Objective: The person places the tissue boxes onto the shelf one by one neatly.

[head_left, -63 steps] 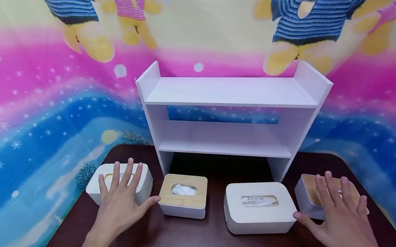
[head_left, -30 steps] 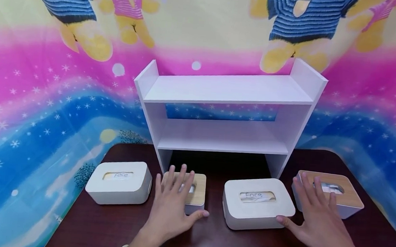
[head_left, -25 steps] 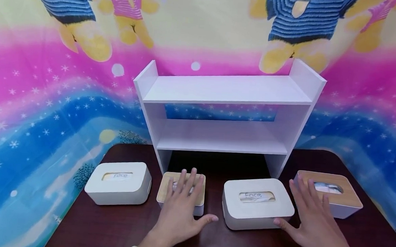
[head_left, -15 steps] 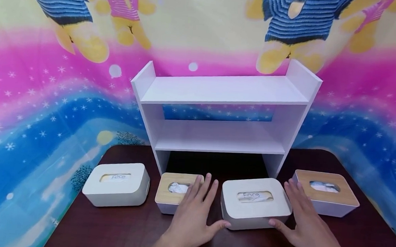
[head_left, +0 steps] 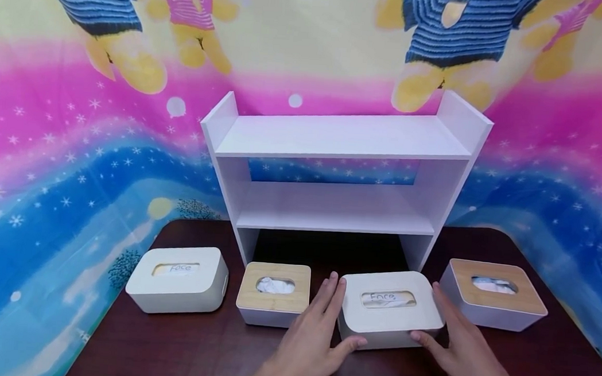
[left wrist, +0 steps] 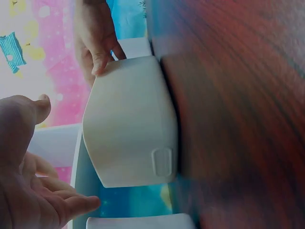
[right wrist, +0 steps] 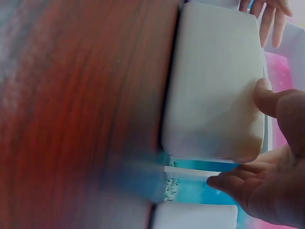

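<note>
A white tissue box [head_left: 391, 321] with paper marked "Face" in its slot sits upright on the dark table, centre right in the head view. My left hand [head_left: 309, 341] is beside its left end, fingers extended, thumb before the front face. In the left wrist view, a gap shows between that hand [left wrist: 35, 191] and the box [left wrist: 128, 119]. My right hand [head_left: 464, 350] lies along the right end with straight fingers. Its thumb [right wrist: 267, 98] meets the front upper edge of the box in the right wrist view. Neither hand is curled round anything.
To the left stand another white tissue box [head_left: 178, 284] and a smaller wood-topped one [head_left: 252, 301]. A second wood-topped box [head_left: 524, 293] is at far right. Behind them rises a white two-tier shelf [head_left: 336, 210]. A printed cloth [head_left: 73, 197] hangs at the back.
My left hand has moved right, from over the far-left box, across the wood-topped box, to the white box's left end. My right hand has shifted left off the far-right box. The boxes stay put.
</note>
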The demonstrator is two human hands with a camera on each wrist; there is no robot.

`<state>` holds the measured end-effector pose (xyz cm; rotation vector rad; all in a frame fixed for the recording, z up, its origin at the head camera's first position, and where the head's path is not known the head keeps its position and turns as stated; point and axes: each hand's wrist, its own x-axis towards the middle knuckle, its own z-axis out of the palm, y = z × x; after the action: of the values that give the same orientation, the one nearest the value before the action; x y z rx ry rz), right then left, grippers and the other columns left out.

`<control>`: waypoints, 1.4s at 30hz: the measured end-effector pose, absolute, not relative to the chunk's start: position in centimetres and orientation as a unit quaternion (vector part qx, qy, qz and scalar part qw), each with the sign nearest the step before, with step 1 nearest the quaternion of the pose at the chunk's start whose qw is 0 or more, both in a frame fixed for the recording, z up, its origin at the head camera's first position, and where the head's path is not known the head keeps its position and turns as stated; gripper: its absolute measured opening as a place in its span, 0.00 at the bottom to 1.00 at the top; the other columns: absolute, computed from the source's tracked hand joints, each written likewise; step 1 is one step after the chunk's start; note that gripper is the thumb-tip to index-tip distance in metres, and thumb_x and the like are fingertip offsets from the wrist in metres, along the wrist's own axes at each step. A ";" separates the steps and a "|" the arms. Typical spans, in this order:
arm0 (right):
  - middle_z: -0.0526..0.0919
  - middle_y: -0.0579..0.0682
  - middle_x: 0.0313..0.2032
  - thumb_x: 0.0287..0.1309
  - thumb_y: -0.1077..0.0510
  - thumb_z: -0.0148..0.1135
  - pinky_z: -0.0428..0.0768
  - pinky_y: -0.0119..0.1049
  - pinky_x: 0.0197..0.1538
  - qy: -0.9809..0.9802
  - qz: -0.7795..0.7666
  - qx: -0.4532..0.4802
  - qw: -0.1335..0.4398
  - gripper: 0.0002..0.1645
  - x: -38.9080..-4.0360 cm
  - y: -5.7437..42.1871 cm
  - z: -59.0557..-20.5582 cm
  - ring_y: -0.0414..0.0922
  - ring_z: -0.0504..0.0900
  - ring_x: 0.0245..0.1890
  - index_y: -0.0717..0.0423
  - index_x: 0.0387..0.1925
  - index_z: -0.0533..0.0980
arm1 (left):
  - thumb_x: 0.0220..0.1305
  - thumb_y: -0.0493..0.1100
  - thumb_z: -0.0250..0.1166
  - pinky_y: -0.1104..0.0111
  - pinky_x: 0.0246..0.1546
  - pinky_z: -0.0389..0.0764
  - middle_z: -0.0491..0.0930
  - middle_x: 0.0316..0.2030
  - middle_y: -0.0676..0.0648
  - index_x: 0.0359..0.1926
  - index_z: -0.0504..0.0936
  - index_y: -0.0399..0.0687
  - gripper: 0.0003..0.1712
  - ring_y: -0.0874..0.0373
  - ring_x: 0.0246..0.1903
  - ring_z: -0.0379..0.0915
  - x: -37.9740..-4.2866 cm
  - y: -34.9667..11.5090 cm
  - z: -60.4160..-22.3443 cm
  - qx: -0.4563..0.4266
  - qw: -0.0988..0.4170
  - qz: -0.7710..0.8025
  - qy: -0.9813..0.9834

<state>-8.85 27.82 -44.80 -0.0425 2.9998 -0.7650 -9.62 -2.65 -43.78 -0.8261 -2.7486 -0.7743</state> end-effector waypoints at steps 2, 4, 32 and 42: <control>0.55 0.76 0.81 0.65 0.31 0.71 0.75 0.74 0.65 0.967 -0.252 -0.005 0.024 0.73 -8.9 27.9 -44.9 0.77 0.64 0.75 0.60 0.87 0.37 | 0.72 0.71 0.64 0.50 0.72 0.79 0.54 0.85 0.41 0.87 0.53 0.47 0.57 0.44 0.81 0.60 -9.6 -2.5 -43.9 -0.279 0.088 -0.274 -0.916; 0.56 0.77 0.80 0.65 0.33 0.72 0.75 0.74 0.66 0.967 -0.256 0.001 0.018 0.72 -8.8 27.9 -45.1 0.77 0.64 0.75 0.62 0.87 0.39 | 0.73 0.70 0.64 0.51 0.71 0.79 0.56 0.85 0.40 0.86 0.53 0.45 0.56 0.43 0.79 0.65 -9.5 -2.3 -44.0 -0.279 0.086 -0.290 -0.911; 0.75 0.74 0.70 0.75 0.47 0.67 0.84 0.65 0.59 0.955 -0.295 0.012 0.001 0.48 -8.1 29.1 -45.8 0.68 0.81 0.66 0.67 0.82 0.58 | 0.74 0.59 0.68 0.63 0.53 0.90 0.85 0.61 0.33 0.77 0.68 0.29 0.46 0.67 0.42 0.89 -9.4 -1.5 -46.3 -0.213 0.044 -0.426 -0.878; 0.75 0.73 0.69 0.76 0.46 0.65 0.85 0.64 0.58 0.955 -0.295 0.015 0.003 0.47 -7.9 29.4 -45.9 0.68 0.80 0.66 0.68 0.81 0.59 | 0.75 0.49 0.69 0.56 0.59 0.88 0.83 0.63 0.33 0.74 0.73 0.30 0.37 0.48 0.62 0.84 -9.3 -1.0 -46.4 -0.216 0.060 -0.407 -0.886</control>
<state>-7.95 29.36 -45.90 0.0483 2.9956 -0.9246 -9.35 -0.97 -46.41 -0.6526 -2.6807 -1.2322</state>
